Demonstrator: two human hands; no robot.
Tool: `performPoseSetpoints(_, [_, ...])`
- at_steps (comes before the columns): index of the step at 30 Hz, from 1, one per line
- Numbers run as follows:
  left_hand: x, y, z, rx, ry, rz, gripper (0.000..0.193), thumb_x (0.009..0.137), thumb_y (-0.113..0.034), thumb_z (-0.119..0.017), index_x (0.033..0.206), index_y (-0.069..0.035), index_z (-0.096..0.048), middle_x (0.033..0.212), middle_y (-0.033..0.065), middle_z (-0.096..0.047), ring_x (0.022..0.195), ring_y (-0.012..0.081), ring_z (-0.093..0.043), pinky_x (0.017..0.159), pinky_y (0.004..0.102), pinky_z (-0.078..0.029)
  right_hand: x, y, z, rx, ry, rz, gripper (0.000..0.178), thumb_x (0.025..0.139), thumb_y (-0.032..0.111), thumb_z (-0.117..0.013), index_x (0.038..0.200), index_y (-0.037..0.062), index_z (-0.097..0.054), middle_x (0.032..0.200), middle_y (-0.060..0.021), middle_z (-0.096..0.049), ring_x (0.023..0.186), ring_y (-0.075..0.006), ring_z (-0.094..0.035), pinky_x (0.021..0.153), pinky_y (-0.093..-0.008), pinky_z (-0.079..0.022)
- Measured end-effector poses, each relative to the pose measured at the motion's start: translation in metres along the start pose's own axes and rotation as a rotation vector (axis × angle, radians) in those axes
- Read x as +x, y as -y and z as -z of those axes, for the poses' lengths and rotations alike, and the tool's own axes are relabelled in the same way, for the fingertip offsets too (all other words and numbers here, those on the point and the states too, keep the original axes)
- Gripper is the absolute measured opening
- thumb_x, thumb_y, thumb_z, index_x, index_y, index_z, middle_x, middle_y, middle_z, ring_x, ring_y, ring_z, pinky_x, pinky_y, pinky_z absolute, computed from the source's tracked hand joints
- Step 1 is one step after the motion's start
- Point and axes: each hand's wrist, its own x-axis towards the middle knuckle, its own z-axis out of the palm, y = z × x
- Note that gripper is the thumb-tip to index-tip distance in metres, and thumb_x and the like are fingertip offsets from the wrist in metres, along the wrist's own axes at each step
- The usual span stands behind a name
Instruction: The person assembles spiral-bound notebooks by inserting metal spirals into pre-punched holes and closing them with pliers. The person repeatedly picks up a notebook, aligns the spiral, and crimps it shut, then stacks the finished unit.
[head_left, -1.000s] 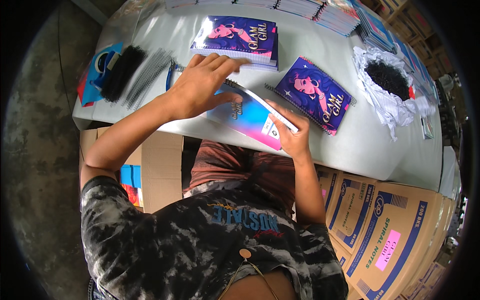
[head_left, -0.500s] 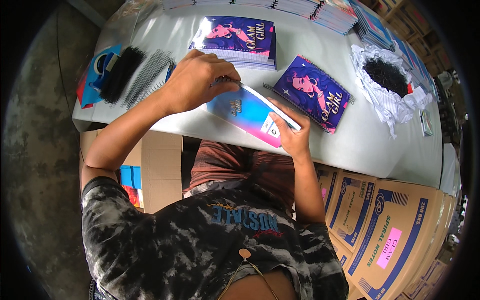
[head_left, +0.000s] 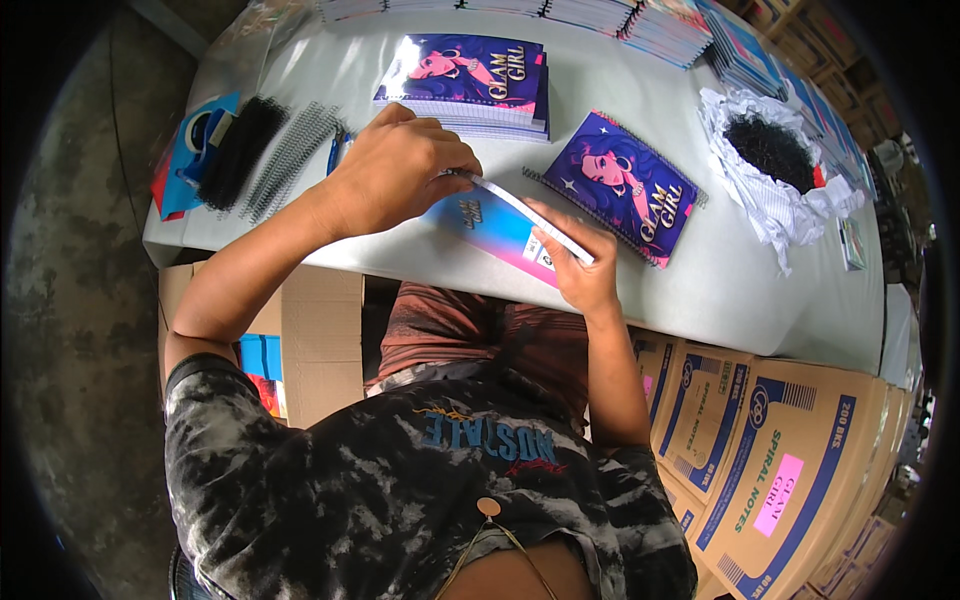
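Tilted above the table's near edge is a notebook [head_left: 498, 228], its blue-to-pink cover toward me and the white page edges showing on top. My right hand [head_left: 578, 262] grips its right end, thumb on the cover and fingers behind. At the other end my left hand [head_left: 405, 165] is closed, fingertips pinched at the notebook's upper corner. A bit of dark spiral coil [head_left: 456, 173] shows there, mostly hidden by the fingers. Just right of my hands lies a purple spiral notebook [head_left: 622, 188] with coil ends sticking out. Behind them stands a stack of matching purple notebooks [head_left: 465, 78].
Black spiral coils [head_left: 243, 152] and looser coils [head_left: 290, 162] lie at left beside a tape dispenser [head_left: 208, 130]. Crumpled white wrapping [head_left: 745, 205] at right holds a tangle of black scraps [head_left: 770, 152]. Notebook stacks [head_left: 665, 38] line the far edge. Cardboard boxes [head_left: 735, 505] stand below right.
The held notebook has tipped, so its cover looks narrower and its page edges show more. My left hand has shifted slightly, and less of the coil shows at its fingertips.
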Motion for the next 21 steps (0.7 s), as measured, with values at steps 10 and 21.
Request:
performPoseSetpoints(10, [0.002,-0.01,-0.003,0.025,-0.138,0.046,0.02,0.063,-0.021,-0.075,0.077,-0.01,-0.065,0.075,-0.0006,-0.063,0.078,0.0161,-0.057,0.079,0.0309,-0.037,0.001,0.004,-0.006,-0.012,-0.015,0.021,0.039,0.076,-0.01,-0.055,0.113,0.0024,-0.06,0.102,-0.0134,-0.065,0.083,-0.0174,-0.065,0.071,-0.0257,-0.05])
performPoseSetpoints(21, [0.008,0.008,-0.013,0.24,-0.436,0.02,0.07,0.069,-0.056,-0.062,0.118,-0.008,-0.048,0.119,0.0114,-0.051,0.114,0.0264,-0.044,0.094,0.0456,-0.029,0.006,-0.006,-0.009,-0.029,-0.096,-0.014,0.037,0.077,-0.009,-0.056,0.112,0.0038,-0.061,0.1,-0.0144,-0.065,0.077,-0.0139,-0.064,0.067,-0.0263,-0.05])
